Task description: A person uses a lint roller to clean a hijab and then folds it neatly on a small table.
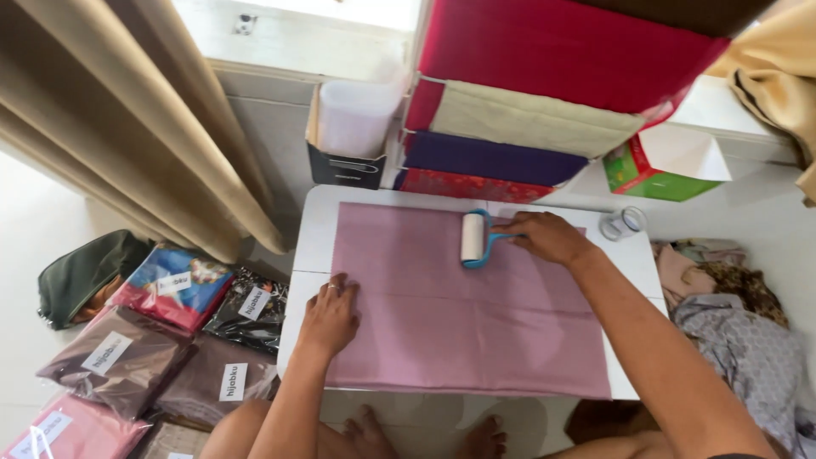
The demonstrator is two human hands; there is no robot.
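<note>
A dusty pink cloth point(476, 314) lies spread flat over a small white table point(310, 229). My right hand point(544, 236) grips the blue handle of a lint roller point(473, 238), whose white roll rests on the cloth near its far edge. My left hand point(331, 316) lies flat, palm down, on the cloth's near left edge, with a ring on one finger.
Folded fabrics in red, cream and purple point(527, 119) are stacked behind the table. A clear tape roll point(623, 223) and a green box point(650, 174) sit at the right. Packaged cloths with labels point(161, 340) lie on the floor at left. A beige curtain point(127, 110) hangs at left.
</note>
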